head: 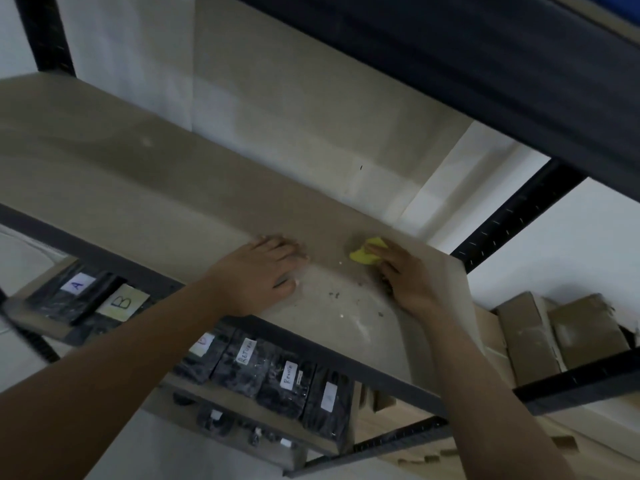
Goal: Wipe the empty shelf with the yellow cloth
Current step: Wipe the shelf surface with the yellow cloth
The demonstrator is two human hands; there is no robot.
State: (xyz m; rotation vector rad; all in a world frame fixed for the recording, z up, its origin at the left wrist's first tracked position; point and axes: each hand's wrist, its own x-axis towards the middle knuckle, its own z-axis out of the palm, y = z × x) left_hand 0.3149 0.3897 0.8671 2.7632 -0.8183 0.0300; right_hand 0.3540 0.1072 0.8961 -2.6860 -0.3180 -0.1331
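Observation:
The empty shelf [145,174] is a bare beige board in a dark metal rack, stretching from upper left to lower right. My right hand [403,275] presses the crumpled yellow cloth [367,252] onto the board near its right end; only part of the cloth shows past my fingers. My left hand [261,271] lies flat on the board, fingers spread, a short way left of the cloth and holding nothing. Small dark crumbs and white specks [341,296] dot the board between and below my hands.
A dark rack beam [450,57] runs overhead and an upright post [512,216] stands at the shelf's right end. On the shelf below stand black labelled boxes [263,372], some marked A and B. Brown cardboard boxes [554,334] sit to the right.

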